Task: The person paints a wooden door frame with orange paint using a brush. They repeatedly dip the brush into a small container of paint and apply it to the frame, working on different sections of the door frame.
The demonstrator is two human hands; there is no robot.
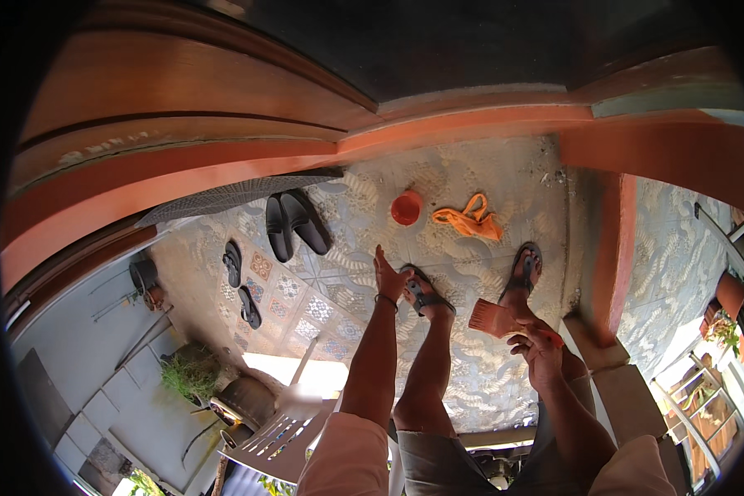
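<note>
My right hand (539, 351) grips a wide paintbrush (491, 318) with reddish-brown bristles above my right leg. My left hand (388, 273) hangs empty with fingers extended, over the floor by my left sandaled foot (422, 289). Beyond my hands on the patterned tiles are a red cup (407, 207) and, right of it, a crumpled orange cloth (469, 221).
Black slip-on shoes (296, 225) and flip-flops (240, 281) lie to the left beside a dark mat (223, 194). A reddish painted ledge (471, 113) borders the far side. A pillar (609, 248) stands right. A white chair (273, 446) and plants (182, 372) are at lower left.
</note>
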